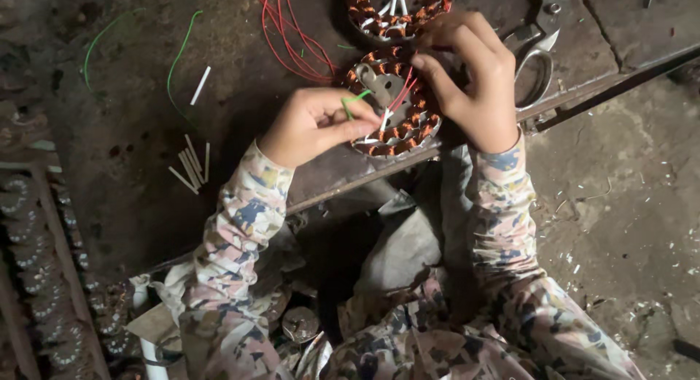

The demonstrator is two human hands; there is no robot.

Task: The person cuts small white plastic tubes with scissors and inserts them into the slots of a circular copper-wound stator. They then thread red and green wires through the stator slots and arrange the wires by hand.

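A round motor stator [397, 103] wound with copper coils lies on the dark workbench [131, 132] near its front edge. My left hand [313, 123] pinches a thin green wire [355, 99] at the stator's left side. My right hand [470, 77] rests on the stator's upper right rim, its fingers curled over the coils. Red wires and white sleeves stick out of the stator between my hands.
A second wound stator [397, 12] sits just behind the first, with a bundle of red wires [292, 37] trailing left. Several white sleeve pieces [191, 163] and loose green wires [175, 59] lie on the bench. Metal pliers [536, 48] lie at right. More stators [36, 278] are stacked lower left.
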